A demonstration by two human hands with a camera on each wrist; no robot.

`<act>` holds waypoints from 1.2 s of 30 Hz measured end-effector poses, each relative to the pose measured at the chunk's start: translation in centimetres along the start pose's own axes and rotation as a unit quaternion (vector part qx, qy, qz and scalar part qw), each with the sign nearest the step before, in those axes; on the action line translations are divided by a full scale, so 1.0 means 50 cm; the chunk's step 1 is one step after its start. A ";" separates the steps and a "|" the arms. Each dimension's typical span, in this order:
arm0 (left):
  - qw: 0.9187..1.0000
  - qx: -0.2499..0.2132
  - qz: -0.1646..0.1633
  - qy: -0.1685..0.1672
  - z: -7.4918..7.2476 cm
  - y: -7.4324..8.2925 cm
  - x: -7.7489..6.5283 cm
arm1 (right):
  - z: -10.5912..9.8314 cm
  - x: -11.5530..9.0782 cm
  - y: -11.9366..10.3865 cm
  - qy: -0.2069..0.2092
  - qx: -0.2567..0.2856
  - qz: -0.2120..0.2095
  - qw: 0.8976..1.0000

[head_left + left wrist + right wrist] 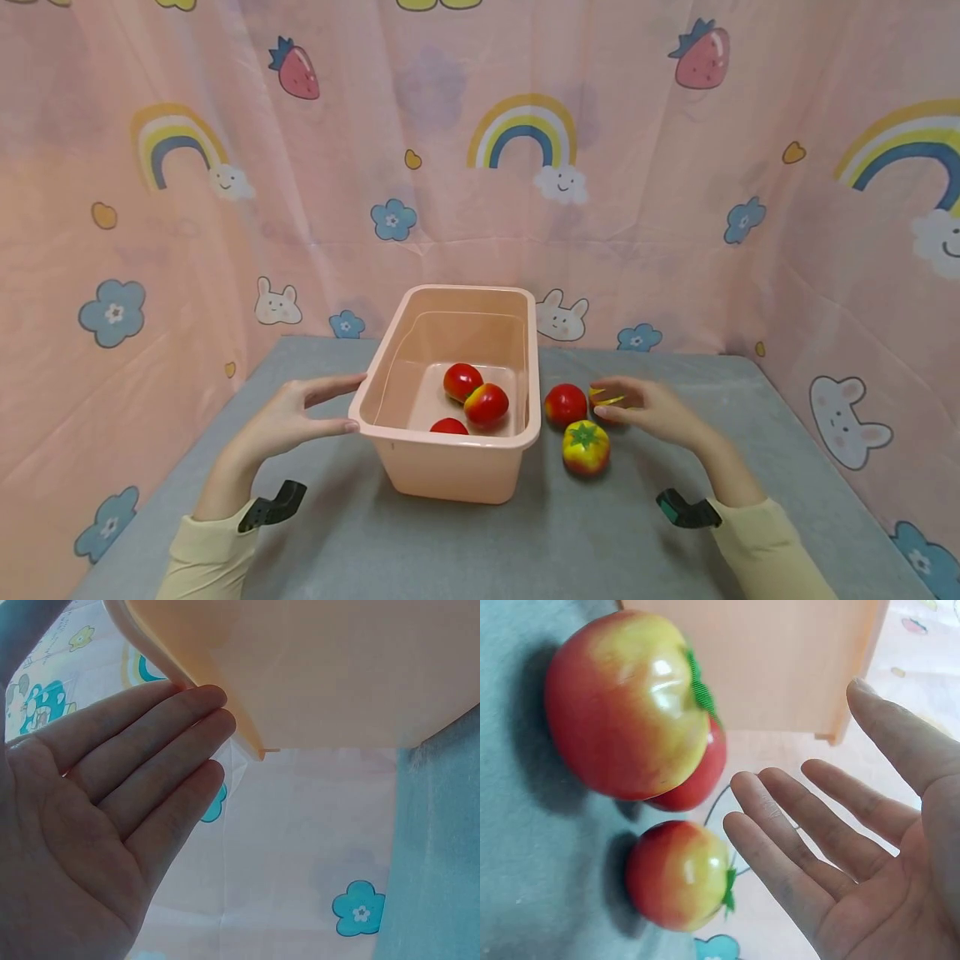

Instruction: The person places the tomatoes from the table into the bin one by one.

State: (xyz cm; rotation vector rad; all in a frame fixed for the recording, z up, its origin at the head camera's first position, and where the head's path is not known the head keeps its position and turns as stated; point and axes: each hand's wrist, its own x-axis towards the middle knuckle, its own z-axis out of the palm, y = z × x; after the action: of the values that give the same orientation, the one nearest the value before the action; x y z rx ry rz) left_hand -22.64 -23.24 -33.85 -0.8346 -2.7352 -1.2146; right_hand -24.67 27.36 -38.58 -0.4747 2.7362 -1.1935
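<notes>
The left hand [279,421], fingers nearly straight, touches the rim of a bin [450,471] holding three tomatoes [487,406]. The right hand [663,410], fingers extended and ungripping, hovers near three loose tomatoes [586,450], well inside the desk's [592,542] right edge.
</notes>
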 end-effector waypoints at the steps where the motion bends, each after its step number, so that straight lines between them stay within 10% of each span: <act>1: 1.000 0.001 0.000 0.000 0.000 0.000 0.000 | 0.001 -0.001 0.005 -0.001 0.001 0.001 1.000; 36: 1.000 0.000 -0.001 0.003 0.001 -0.004 0.000 | 0.048 -0.020 0.061 -0.033 0.010 0.009 0.999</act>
State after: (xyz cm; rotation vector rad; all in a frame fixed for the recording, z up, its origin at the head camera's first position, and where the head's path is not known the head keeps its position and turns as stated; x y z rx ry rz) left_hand -22.71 -23.31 -34.03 -0.8264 -2.7319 -1.2166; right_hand -23.90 27.99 -42.47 -0.4763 2.6647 -1.1772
